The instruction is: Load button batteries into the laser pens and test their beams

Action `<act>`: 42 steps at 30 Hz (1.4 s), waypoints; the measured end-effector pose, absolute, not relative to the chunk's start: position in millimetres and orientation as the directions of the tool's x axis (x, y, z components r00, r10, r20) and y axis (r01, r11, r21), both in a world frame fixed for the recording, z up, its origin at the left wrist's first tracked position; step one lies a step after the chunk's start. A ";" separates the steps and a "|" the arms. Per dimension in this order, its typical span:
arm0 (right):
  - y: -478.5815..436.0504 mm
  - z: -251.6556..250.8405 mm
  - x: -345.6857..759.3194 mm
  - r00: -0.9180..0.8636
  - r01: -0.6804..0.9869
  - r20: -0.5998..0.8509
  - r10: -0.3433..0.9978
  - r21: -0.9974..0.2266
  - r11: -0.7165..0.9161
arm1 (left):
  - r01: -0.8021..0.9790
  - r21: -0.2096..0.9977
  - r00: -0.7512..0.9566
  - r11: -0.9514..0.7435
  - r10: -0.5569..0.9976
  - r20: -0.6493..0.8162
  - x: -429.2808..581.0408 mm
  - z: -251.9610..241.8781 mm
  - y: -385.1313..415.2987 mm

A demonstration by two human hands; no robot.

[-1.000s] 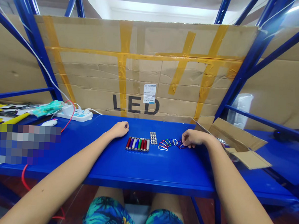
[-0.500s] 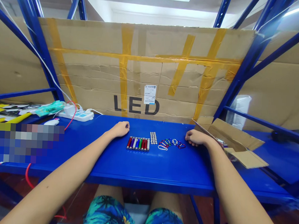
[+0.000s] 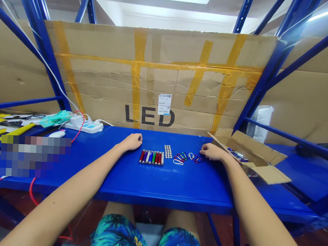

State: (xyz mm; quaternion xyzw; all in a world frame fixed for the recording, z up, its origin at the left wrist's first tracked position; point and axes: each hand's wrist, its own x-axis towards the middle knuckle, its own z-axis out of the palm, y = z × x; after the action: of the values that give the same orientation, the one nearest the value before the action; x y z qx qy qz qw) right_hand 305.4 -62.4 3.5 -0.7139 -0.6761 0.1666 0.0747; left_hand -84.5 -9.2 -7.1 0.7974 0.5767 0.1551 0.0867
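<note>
My left hand (image 3: 134, 142) rests in a loose fist on the blue table, behind a row of small metal flashlights (image 3: 151, 158) in red, blue, silver and green. It touches none of them, and nothing shows in it. Several button cells (image 3: 168, 151) lie in neat columns right of the flashlights. Farther right, coloured carabiners (image 3: 183, 157) form an arc. My right hand (image 3: 210, 151) lies just beyond the arc's right end, fingers bent together, with no object visible in them.
An open cardboard box (image 3: 257, 151) with metal pieces inside stands right of my right hand. A white power strip (image 3: 87, 126) with cords sits at the back left. Behind the blue table (image 3: 160, 189) rises a large cardboard sheet (image 3: 100, 86). Blue rack posts frame both sides.
My right hand has shifted slightly left, close to the end carabiner. My left hand and the laid-out rows stay in place.
</note>
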 end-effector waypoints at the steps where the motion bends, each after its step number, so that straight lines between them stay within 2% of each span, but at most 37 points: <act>1: -61.7 2.8 305.3 0.028 0.941 -0.134 0.991 -0.331 -0.071 | 0.893 0.315 0.288 -0.321 0.946 0.147 -84.6 -7.3 -8.9; 14: -54.5 -5.0 306.3 0.049 0.940 -0.090 0.995 -0.331 -0.076 | 0.907 0.285 0.279 -0.311 0.949 0.151 -82.7 -6.5 -9.4; 21: -50.4 -1.5 321.1 0.222 0.921 0.017 0.975 -0.333 -0.204 | 0.907 0.279 0.282 -0.317 0.946 0.157 -83.2 -6.9 -8.7; 25: -47.4 -3.6 333.4 0.265 0.891 0.023 0.964 -0.388 -0.236 | 0.906 0.279 0.282 -0.319 0.945 0.164 -82.7 -6.4 -9.2; 34: -50.6 -0.7 359.9 0.338 0.858 0.020 0.941 -0.417 -0.300 | 0.893 0.318 0.269 -0.319 0.944 0.191 -83.2 -8.2 -9.8; 36: -52.7 2.9 353.4 0.310 0.880 0.063 0.949 -0.397 -0.261 | 0.889 0.331 0.261 -0.317 0.944 0.202 -81.7 -7.2 -10.4; 38: -56.9 7.7 333.4 0.221 0.920 0.196 0.955 -0.366 -0.138 | 0.872 0.357 0.264 -0.335 0.936 0.232 -76.6 -4.4 -12.9; 40: -64.9 13.1 301.2 0.096 0.922 0.370 0.924 -0.383 0.057 | 0.816 0.414 0.298 -0.403 0.908 0.295 -66.6 -0.3 -18.1; 42: -76.5 17.8 263.3 -0.123 0.854 0.443 0.888 -0.408 0.322 | 0.708 0.489 0.369 -0.510 0.857 0.360 -52.6 3.8 -25.5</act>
State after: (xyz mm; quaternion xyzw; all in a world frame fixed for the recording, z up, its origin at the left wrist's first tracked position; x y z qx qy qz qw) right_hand 263.3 -76.5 17.8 -0.5815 -0.7490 0.0263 0.3165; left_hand -52.6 -25.5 3.8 0.8174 0.4786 0.2942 0.1269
